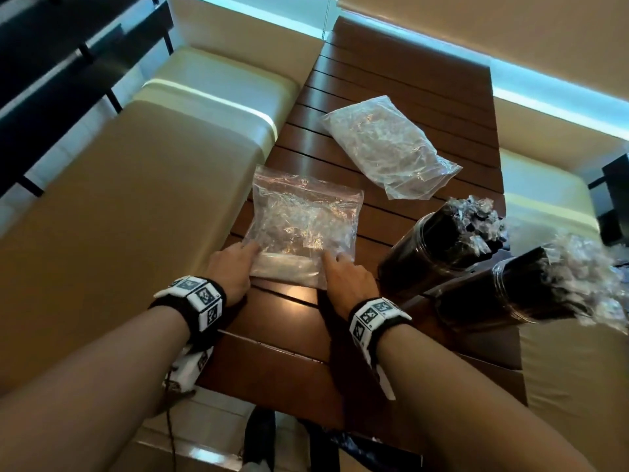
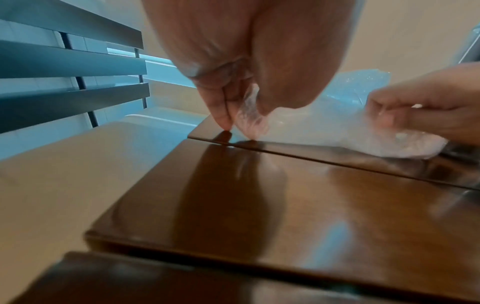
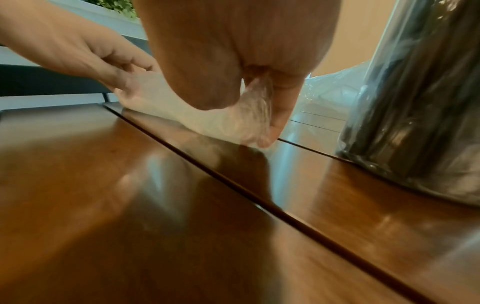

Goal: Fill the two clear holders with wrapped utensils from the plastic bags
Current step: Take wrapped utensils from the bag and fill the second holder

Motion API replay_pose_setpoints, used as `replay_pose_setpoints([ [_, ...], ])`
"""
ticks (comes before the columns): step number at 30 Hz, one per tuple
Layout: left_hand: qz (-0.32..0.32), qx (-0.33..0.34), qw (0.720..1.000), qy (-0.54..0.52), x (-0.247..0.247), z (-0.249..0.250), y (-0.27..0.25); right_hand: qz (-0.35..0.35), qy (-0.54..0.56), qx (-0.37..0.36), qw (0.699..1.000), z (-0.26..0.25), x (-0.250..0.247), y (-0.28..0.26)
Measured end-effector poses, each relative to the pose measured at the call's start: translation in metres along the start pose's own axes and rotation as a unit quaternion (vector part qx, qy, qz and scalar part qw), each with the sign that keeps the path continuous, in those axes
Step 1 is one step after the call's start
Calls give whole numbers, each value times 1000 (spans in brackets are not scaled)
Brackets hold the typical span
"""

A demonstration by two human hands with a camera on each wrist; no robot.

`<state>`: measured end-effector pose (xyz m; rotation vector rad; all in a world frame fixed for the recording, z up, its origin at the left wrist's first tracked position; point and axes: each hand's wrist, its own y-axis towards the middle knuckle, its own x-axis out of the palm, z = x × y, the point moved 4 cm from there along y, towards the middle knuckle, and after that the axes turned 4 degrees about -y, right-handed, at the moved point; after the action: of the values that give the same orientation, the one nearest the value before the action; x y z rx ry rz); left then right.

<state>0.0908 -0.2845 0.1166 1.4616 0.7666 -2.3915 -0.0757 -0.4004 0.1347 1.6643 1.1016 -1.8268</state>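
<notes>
A clear plastic zip bag (image 1: 303, 223) lies flat on the dark wooden slat table (image 1: 272, 335), just ahead of both hands. My left hand (image 1: 235, 267) pinches its near left corner (image 2: 249, 121) between thumb and fingers. My right hand (image 1: 343, 277) pinches the near right corner (image 3: 257, 115) the same way. A second, crumpled clear bag (image 1: 384, 148) lies farther back on the table. Two clear holders (image 1: 439, 247) (image 1: 524, 287) stand at the right, packed with black wrapped utensils whose wrapper ends stick out of the tops.
Beige cushioned benches (image 1: 136, 199) run along both sides of the table. Dark slatted chair backs (image 1: 68, 63) stand at the far left. The nearer holder (image 3: 420, 115) is close to my right hand. Bare tabletop lies between my wrists and the near edge.
</notes>
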Motion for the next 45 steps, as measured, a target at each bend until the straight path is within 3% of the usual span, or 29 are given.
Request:
replay_pose_setpoints([
  [2, 41, -41, 998, 5, 1, -1, 5, -1, 21, 18, 1000, 1, 2, 8],
  [4, 86, -55, 994, 24, -3, -1, 7, 28, -43, -5, 999, -5, 5, 13],
  [6, 114, 57, 986, 106, -5, 10, 7, 46, -111, -45, 992, -14, 9, 13],
  [8, 109, 235, 943, 211, -1, 24, 0, 38, -126, -77, 988, -16, 12, 12],
  [10, 71, 287, 928, 225, 4, 21, -4, 24, -126, -98, 987, -11, 12, 9],
  [13, 38, 251, 942, 218, 8, 10, -1, 10, -143, -126, 982, -4, 10, 7],
  [17, 51, 224, 957, 178, 5, 10, 5, 25, -93, -136, 986, -4, 0, 14],
  [21, 43, 122, 989, 74, -6, 9, 23, 33, 17, -65, 997, 6, -8, 33],
  [24, 47, 45, 996, 60, -5, 6, 42, 58, 50, -2, 997, 11, -1, 45],
  [28, 82, -24, 995, 48, 0, 6, 57, 145, -96, -36, 984, 4, 0, 41],
  [30, 129, -5, 990, 60, -7, 8, 59, 124, -98, -70, 985, 5, 2, 35],
  [32, 172, 92, 969, 151, -11, 16, 58, 88, -89, -78, 989, 9, 6, 30],
  [34, 151, 218, 940, 214, -8, 18, 53, 90, -97, -67, 989, 9, 8, 29],
  [36, 89, 272, 930, 231, -7, 14, 47, 105, -92, -53, 989, 6, 7, 32],
  [39, 54, 245, 948, 196, -11, 9, 44, 110, -44, -48, 992, 3, -3, 37],
  [42, 10, 159, 986, 58, -15, 5, 49, 44, -5, -24, 999, 9, -2, 40],
  [45, 2, 109, 993, 43, -9, 0, 54, 58, 16, 5, 998, 13, 2, 41],
])
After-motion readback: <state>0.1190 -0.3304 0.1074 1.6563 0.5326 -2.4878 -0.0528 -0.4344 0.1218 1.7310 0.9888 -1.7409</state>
